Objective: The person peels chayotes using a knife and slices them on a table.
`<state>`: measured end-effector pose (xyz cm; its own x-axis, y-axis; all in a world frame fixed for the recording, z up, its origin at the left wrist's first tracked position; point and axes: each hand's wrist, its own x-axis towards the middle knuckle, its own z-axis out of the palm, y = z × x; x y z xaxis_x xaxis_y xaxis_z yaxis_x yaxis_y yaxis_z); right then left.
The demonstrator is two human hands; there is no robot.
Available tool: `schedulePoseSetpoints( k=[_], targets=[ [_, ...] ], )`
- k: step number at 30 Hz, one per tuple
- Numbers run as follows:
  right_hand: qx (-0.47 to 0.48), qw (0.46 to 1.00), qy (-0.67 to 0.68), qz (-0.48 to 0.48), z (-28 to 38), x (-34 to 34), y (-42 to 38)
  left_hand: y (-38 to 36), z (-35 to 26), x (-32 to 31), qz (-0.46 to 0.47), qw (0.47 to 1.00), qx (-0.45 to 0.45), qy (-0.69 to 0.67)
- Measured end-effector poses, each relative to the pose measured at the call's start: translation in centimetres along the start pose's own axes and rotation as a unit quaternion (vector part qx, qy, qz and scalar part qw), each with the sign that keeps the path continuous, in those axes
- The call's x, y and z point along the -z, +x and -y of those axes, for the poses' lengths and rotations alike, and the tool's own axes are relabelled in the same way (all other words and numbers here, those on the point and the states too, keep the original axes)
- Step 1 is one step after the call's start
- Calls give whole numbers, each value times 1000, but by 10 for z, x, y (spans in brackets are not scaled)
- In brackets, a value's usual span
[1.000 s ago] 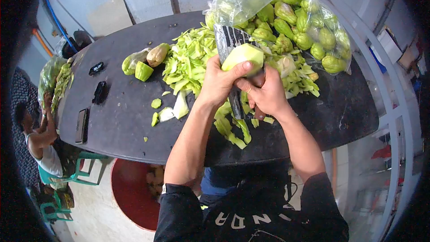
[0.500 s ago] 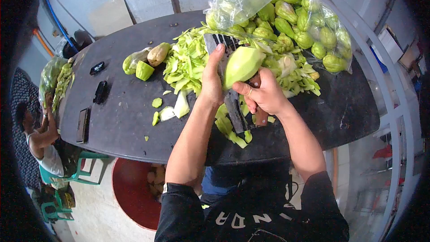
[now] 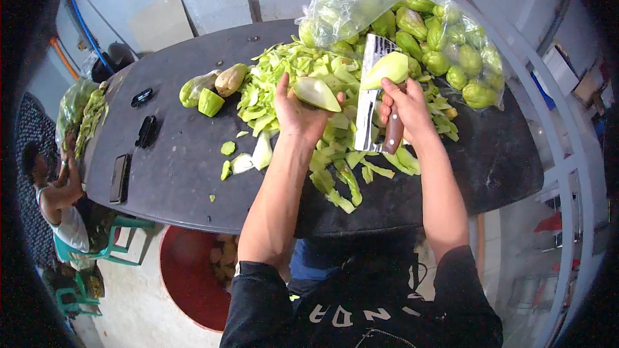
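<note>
In my left hand (image 3: 300, 115) rests a peeled chayote half (image 3: 316, 93), its pale cut face turned up. My right hand (image 3: 407, 111) grips the brown handle of a cleaver (image 3: 367, 116), whose blade points away from me. The thumb of that hand also pins another peeled chayote half (image 3: 385, 69) against the blade. Beneath and around both hands lie pale green chayote slices and peelings (image 3: 267, 87), heaped on the dark table.
A clear plastic bag (image 3: 351, 9) of whole chayotes lies at the back right. Several chayotes (image 3: 230, 80) sit left of the heap. A phone (image 3: 120, 179) lies near the left edge. Below stands a red tub (image 3: 187, 283). Another person (image 3: 61, 200) sits at far left.
The single chayote is now in two halves, one in each hand. My hands have moved apart, and the cleaver has swung over to the right with my right hand.
</note>
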<state>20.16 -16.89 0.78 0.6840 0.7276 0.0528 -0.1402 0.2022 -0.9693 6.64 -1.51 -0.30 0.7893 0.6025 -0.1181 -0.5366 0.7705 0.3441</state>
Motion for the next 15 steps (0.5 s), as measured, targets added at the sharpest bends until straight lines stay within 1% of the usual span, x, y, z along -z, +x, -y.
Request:
schedulePoseSetpoints(
  k=[3,4,6,7,8,9,10,12,14,15],
  targets=[
    [13,997,-41,-60,0,15,15,-3,-4,0,34,999,-1,-6],
    [14,997,-41,-60,-1,19,20,-3,-5,2,35,999,-1,-5],
    [74,991,-22,-112,-2,24,26,-4,-7,1,44,999,1,-12],
    [106,986,-29,-123,-1,25,27,-5,-8,-1,45,999,1,-12],
    [106,986,-28,-124,0,27,27,-6,-8,-3,13,999,-6,-40],
    [132,981,-35,-140,4,25,23,-8,-9,-6,-18,997,-12,-67],
    [157,974,-42,-157,8,24,20,-9,-10,-7,-19,997,-13,-68],
    [201,971,-12,-125,14,21,9,-9,-12,-7,-19,995,-14,-97],
    [219,972,26,-83,20,17,-3,-5,-13,-1,-7,993,-19,-115],
    [217,972,27,-82,21,14,-8,-3,-13,2,5,991,-22,-132]
  ],
)
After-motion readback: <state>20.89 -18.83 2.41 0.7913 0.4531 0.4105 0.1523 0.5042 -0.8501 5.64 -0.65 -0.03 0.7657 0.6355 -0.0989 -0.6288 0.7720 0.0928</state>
